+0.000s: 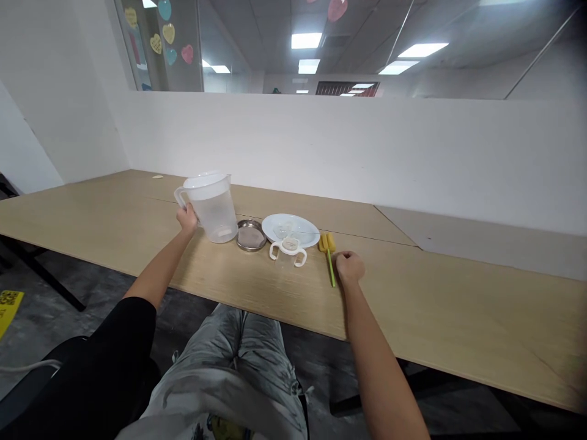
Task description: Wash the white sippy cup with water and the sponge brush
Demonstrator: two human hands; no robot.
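My left hand (186, 217) is closed around the handle of a translucent plastic pitcher (211, 211), which leans slightly; whether its base touches the table I cannot tell. Beside the pitcher lies a round, shallow metal dish (251, 236). To the right of it is a white plate (305, 228) with a small clear item on it that I cannot make out. In front of the plate stands a clear baby cup with two white handles (287, 256). My right hand (350, 267) rests on the table as a loose fist, just right of a yellow sponge brush with a green handle (331, 263).
The long wooden table (458, 305) runs along a white wall (321, 146) with a window above. A small pale object (158, 176) lies at the far left of the tabletop. The table's front edge is close to my lap.
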